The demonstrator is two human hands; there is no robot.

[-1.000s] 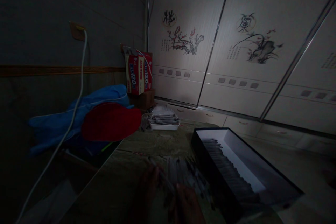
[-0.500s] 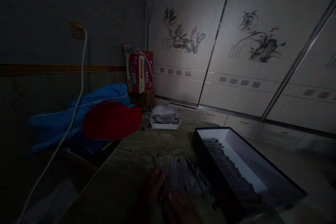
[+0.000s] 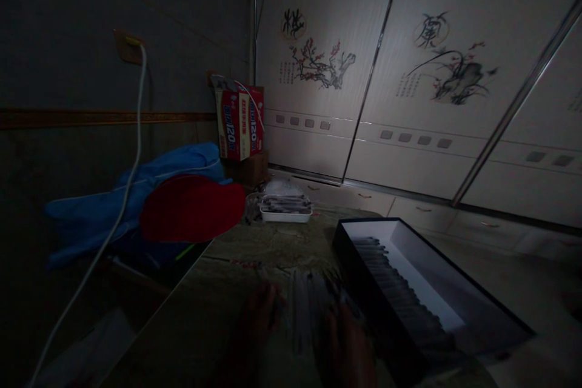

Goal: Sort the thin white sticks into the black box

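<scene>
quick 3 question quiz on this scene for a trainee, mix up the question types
1. True or false: the black box lies to the right of the right hand.
2. What lies on the table between the right hand and the left hand? A thin dark sticks; B a cup; C a phone
3. Fill in: the white cable runs up to a ___.
Key: 1 true; 2 A; 3 socket
</scene>
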